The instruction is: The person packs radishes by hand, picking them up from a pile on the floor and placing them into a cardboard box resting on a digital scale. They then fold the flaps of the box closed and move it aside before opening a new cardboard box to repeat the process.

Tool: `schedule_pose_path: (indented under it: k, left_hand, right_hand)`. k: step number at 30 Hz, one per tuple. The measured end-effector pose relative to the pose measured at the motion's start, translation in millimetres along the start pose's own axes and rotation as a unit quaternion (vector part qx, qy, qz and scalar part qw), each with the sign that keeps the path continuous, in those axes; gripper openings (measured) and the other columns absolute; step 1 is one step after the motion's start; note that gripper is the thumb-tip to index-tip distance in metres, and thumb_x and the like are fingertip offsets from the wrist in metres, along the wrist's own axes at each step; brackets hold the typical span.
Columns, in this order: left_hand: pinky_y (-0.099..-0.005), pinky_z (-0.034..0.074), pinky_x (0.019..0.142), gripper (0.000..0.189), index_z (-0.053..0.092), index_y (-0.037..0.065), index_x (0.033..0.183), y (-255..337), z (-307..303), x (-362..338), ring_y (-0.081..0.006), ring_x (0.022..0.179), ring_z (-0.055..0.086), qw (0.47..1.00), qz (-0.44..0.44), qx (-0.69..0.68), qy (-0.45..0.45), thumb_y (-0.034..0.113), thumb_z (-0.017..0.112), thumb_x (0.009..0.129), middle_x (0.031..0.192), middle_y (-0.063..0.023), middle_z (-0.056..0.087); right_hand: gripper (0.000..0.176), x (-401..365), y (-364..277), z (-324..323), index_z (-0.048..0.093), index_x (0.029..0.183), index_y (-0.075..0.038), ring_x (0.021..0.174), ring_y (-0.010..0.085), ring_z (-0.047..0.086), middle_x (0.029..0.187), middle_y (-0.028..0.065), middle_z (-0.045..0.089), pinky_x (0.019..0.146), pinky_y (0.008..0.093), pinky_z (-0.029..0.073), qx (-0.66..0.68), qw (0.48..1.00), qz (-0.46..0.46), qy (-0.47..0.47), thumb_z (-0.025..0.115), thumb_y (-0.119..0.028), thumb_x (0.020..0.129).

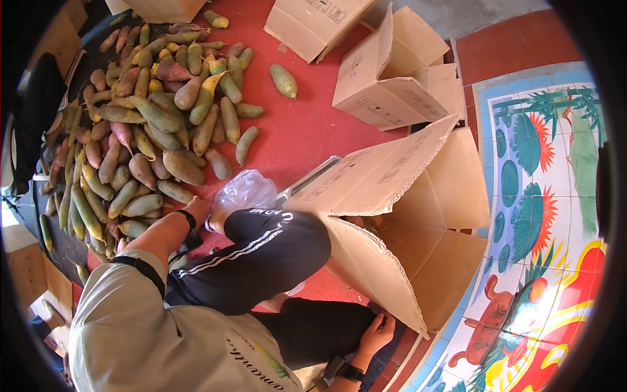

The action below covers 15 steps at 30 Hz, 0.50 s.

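My left hand [198, 209] reaches to the edge of a heap of long, thick vegetables [157, 111], green, brown and pinkish, of a kind I cannot make out. Beside that hand lies a clear plastic bag [247, 191]; its fingers are too small and partly hidden to show a grip. My right hand [378, 331] rests at my bent knee, fingers apart and holding nothing visible. Close to it is the lower flap of an open cardboard box [375, 268], whose inside faces right.
A second open cardboard box [392, 98] stands farther back, with another carton [313, 26] beside it. A single vegetable [283, 81] lies apart on the red floor [307, 137]. Painted tiles [522, 176] run along the right side.
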<state>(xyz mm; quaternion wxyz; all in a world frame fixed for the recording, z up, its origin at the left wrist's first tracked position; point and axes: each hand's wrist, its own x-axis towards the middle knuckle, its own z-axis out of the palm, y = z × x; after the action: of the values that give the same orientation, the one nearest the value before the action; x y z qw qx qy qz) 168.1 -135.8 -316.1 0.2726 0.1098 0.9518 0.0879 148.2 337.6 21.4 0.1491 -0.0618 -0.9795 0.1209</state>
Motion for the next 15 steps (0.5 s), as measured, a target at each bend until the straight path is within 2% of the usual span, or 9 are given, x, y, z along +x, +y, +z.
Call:
schedule_pose_path:
  k: [2,3,5,6,8,10,12,13,15]
  left_hand:
    - [-0.0401,0.047,0.073,0.027,0.062,0.007,0.102,7,-5,2,-0.0243,0.088,0.064,0.998,-0.050,0.023,0.020,0.018,0.049,0.082,0.100,-0.0104,0.064]
    - [-0.0401,0.047,0.073,0.027,0.062,0.007,0.102,7,-6,2,-0.0243,0.088,0.064,0.998,-0.051,0.023,0.020,0.018,0.049,0.082,0.100,-0.0104,0.064]
    - [-0.0406,0.049,0.069,0.023,0.066,0.009,0.093,4,-11,2,-0.0258,0.085,0.064,0.989,-0.101,-0.097,-0.049,0.018,0.048,0.082,0.095,-0.0108,0.066]
    - [-0.0406,0.049,0.069,0.023,0.066,0.009,0.093,4,-13,2,-0.0258,0.085,0.064,0.989,-0.101,-0.094,-0.045,0.018,0.048,0.082,0.095,-0.0108,0.066]
    - [-0.0405,0.050,0.065,0.024,0.067,0.008,0.091,2,-23,-5,-0.0262,0.084,0.065,0.991,-0.062,-0.024,-0.118,0.019,0.048,0.083,0.095,-0.0111,0.066]
    - [-0.0398,0.050,0.069,0.025,0.068,0.007,0.094,11,-69,-25,-0.0249,0.088,0.064,0.986,-0.016,0.054,-0.158,0.022,0.051,0.083,0.095,-0.0105,0.066]
    - [-0.0385,0.049,0.073,0.026,0.068,0.011,0.097,10,-73,-31,-0.0230,0.092,0.063,0.949,0.066,0.192,-0.241,0.026,0.056,0.081,0.097,-0.0074,0.067]
    - [-0.0371,0.047,0.077,0.028,0.069,0.015,0.099,1,-52,-29,-0.0212,0.096,0.061,0.961,0.011,0.100,-0.258,0.031,0.062,0.077,0.100,-0.0039,0.066]
    - [-0.0372,0.048,0.075,0.026,0.069,0.016,0.097,-8,-33,-34,-0.0214,0.094,0.062,0.961,0.012,0.093,-0.261,0.029,0.063,0.075,0.098,-0.0037,0.067]
  right_hand:
    - [0.016,1,9,3,0.060,0.090,0.003,0.073,0.0334,0.058,0.082,0.0181,0.060,0.065,0.0395,0.045,-0.005,1.000,-0.029,0.010,0.052,-0.009,0.084]
    - [0.018,0,12,5,0.060,0.093,0.002,0.072,0.0332,0.058,0.082,0.0181,0.059,0.061,0.0393,0.045,-0.008,0.998,-0.057,0.019,0.053,-0.010,0.083]
    - [0.017,0,9,5,0.060,0.093,0.003,0.073,0.0338,0.058,0.083,0.0183,0.060,0.063,0.0399,0.045,-0.002,0.999,-0.043,0.012,0.053,-0.009,0.083]
    - [0.017,1,5,3,0.060,0.093,0.003,0.075,0.0344,0.058,0.084,0.0186,0.060,0.064,0.0404,0.045,0.003,1.000,-0.027,0.005,0.053,-0.009,0.083]
    - [0.017,2,-1,1,0.060,0.093,0.003,0.076,0.0348,0.058,0.084,0.0187,0.060,0.065,0.0406,0.045,0.009,1.000,-0.017,0.005,0.052,-0.008,0.083]
    - [0.017,1,-1,2,0.060,0.093,0.003,0.077,0.0353,0.058,0.085,0.0188,0.060,0.066,0.0408,0.045,0.015,1.000,-0.005,0.005,0.052,-0.008,0.083]
    - [0.015,1,2,4,0.059,0.088,0.004,0.076,0.0351,0.059,0.083,0.0187,0.061,0.069,0.0409,0.046,0.021,0.999,-0.028,0.023,0.052,-0.007,0.083]
    - [0.015,0,3,4,0.059,0.088,0.004,0.076,0.0351,0.059,0.083,0.0187,0.061,0.069,0.0409,0.046,0.024,0.999,-0.026,0.028,0.052,-0.007,0.083]
    - [0.014,0,1,4,0.060,0.087,0.004,0.076,0.0353,0.059,0.083,0.0184,0.061,0.069,0.0411,0.046,0.034,0.998,-0.030,0.033,0.052,-0.008,0.082]
